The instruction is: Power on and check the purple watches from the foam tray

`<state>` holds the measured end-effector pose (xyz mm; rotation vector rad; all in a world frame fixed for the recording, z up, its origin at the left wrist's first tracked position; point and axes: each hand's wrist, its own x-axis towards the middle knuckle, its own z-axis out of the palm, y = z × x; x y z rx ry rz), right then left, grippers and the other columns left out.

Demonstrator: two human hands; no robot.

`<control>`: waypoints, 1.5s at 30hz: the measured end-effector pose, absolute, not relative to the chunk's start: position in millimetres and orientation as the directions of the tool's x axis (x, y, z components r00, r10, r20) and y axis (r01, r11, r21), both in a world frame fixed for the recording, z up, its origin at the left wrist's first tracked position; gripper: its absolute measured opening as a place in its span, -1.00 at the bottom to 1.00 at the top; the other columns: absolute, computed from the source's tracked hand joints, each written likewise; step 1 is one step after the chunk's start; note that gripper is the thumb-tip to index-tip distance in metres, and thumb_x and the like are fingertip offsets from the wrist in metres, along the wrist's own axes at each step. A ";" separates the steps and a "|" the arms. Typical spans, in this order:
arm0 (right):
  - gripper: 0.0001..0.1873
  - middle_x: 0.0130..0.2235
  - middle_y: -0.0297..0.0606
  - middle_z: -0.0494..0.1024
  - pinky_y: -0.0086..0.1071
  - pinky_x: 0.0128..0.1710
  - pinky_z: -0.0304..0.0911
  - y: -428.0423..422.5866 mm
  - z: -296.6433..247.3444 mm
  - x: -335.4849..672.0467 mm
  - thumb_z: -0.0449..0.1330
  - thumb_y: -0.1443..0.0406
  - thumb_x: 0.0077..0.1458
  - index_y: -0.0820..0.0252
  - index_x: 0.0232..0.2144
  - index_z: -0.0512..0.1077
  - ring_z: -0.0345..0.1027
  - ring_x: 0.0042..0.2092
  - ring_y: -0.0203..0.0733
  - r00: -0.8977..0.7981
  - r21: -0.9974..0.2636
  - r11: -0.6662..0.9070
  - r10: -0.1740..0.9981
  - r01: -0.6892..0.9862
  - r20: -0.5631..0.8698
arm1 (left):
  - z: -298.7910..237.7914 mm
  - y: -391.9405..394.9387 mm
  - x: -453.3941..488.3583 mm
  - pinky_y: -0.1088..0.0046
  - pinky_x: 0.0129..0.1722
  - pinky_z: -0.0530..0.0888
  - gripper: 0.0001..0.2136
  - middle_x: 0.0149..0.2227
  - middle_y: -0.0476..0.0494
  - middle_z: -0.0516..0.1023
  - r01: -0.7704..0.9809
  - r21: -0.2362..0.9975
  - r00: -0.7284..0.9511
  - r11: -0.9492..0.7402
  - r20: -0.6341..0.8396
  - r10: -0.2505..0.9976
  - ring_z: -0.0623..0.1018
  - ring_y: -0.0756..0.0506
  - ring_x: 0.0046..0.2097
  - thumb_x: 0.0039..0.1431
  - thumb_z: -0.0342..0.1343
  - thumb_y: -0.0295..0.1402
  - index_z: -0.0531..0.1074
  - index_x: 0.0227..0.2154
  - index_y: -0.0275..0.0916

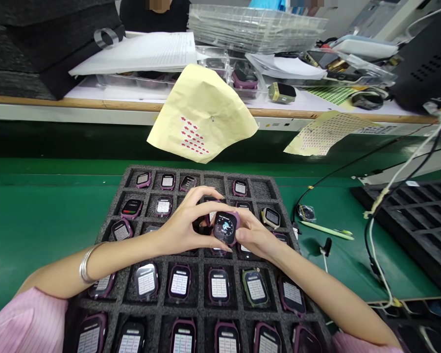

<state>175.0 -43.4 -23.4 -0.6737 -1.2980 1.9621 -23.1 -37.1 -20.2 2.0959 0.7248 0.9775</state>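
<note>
Both my hands meet over the middle of a dark foam tray (202, 260) divided into square compartments. A purple smartwatch (226, 228) with a lit clock face is held between them, its screen turned toward me. My right hand (255, 234) grips its right side, thumb on the edge of the case. On the other side, my left hand (189, 220) curves around it with thumb below and fingers above; whether those fingertips press on it I cannot make out. Many compartments hold watches with lit screens, mostly purple, among them a green watch (255, 287) and a beige watch (271, 217).
Behind the tray runs a shelf (125, 109) with papers, clear plastic trays (257, 29) and a green watch (281, 92). Yellow sticker sheets (206, 113) hang from its edge. At right are a light green pen (327, 230), cables (371, 235) and another black tray (419, 220).
</note>
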 end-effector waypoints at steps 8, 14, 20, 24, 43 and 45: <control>-0.49 -0.22 -0.17 0.58 -0.21 -0.05 0.31 -43.6 -22.0 175.5 0.42 0.05 -0.15 0.19 -0.16 0.54 0.45 -0.18 -0.07 -0.620 -0.944 -0.238 0.783 -0.227 -0.049 | -20.2 -37.2 -23.7 0.01 0.18 0.23 -0.44 0.06 -0.20 0.29 0.183 0.764 0.562 -0.619 0.435 0.704 0.26 -0.28 0.15 -0.11 0.36 -0.12 0.40 0.01 -0.04; -0.47 -0.18 -0.14 0.57 -0.17 -0.03 0.30 -43.3 -24.2 176.7 0.38 -0.01 -0.10 0.21 -0.15 0.55 0.43 -0.11 0.00 -0.609 -0.955 -0.229 0.790 -0.188 -0.070 | -17.5 -36.5 -24.6 0.04 0.15 0.27 -0.48 0.04 -0.22 0.30 0.235 0.743 0.545 -0.627 0.433 0.718 0.28 -0.27 0.14 -0.07 0.34 -0.13 0.39 -0.02 -0.09; -0.63 -0.10 -0.21 0.50 -0.25 -0.03 0.30 -44.8 -21.8 176.2 0.34 0.14 0.03 0.15 -0.12 0.54 0.38 -0.10 -0.10 -0.507 -0.985 -0.132 0.860 -0.114 -0.056 | -19.0 -35.8 -25.9 -0.02 0.16 0.21 -0.60 0.07 -0.31 0.28 0.443 0.504 0.530 -0.742 0.520 0.670 0.21 -0.30 0.20 0.11 0.22 -0.22 0.32 -0.01 -0.19; -0.66 -0.15 -0.25 0.46 -0.34 -0.17 0.36 -47.8 -21.4 174.6 0.37 0.21 0.00 0.11 -0.13 0.54 0.37 -0.23 -0.20 -0.432 -0.989 -0.125 0.899 -0.085 -0.076 | -21.4 -36.1 -25.9 -0.03 0.17 0.21 -0.60 0.07 -0.34 0.29 0.480 0.438 0.561 -0.760 0.513 0.649 0.20 -0.32 0.21 0.12 0.19 -0.25 0.31 0.00 -0.24; -0.70 -0.11 -0.22 0.41 -0.34 -0.19 0.38 -48.5 -25.6 171.4 0.35 0.19 0.01 0.10 -0.17 0.57 0.36 -0.16 -0.14 -0.373 -1.000 0.001 0.928 -0.007 0.004 | -25.5 -36.6 -23.5 -0.03 0.16 0.24 -0.58 0.06 -0.36 0.29 0.481 0.416 0.582 -0.772 0.507 0.636 0.20 -0.31 0.20 0.11 0.21 -0.34 0.27 0.01 -0.28; -0.74 -0.12 -0.23 0.46 -0.30 -0.10 0.34 -47.5 -24.8 172.4 0.33 0.17 0.04 0.08 -0.18 0.58 0.36 -0.10 -0.11 -0.366 -1.000 0.013 0.931 0.000 0.012 | -24.7 -35.9 -24.0 -0.02 0.17 0.23 -0.57 0.06 -0.36 0.29 0.465 0.430 0.579 -0.774 0.514 0.633 0.20 -0.30 0.20 0.11 0.22 -0.31 0.28 0.02 -0.28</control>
